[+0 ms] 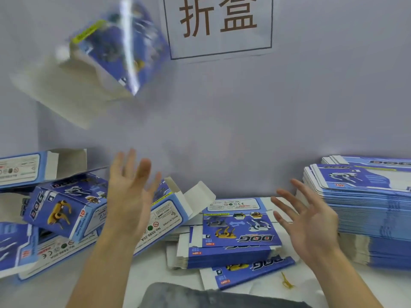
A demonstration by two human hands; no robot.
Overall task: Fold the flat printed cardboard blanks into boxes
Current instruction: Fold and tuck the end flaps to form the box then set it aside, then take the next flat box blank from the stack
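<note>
Folded box (106,54) seen mid-air upper left, blurred, tilted, blue print, white flaps open. More folded boxes (66,210) piled lower left, lying on their sides at mixed angles, end flaps open, white inside shown. Flat blanks (235,227) spread in a low loose stack at centre, printed face up, "DOG" lettering upside down. Tall neat stack of blanks (364,210) at right against the wall
</note>
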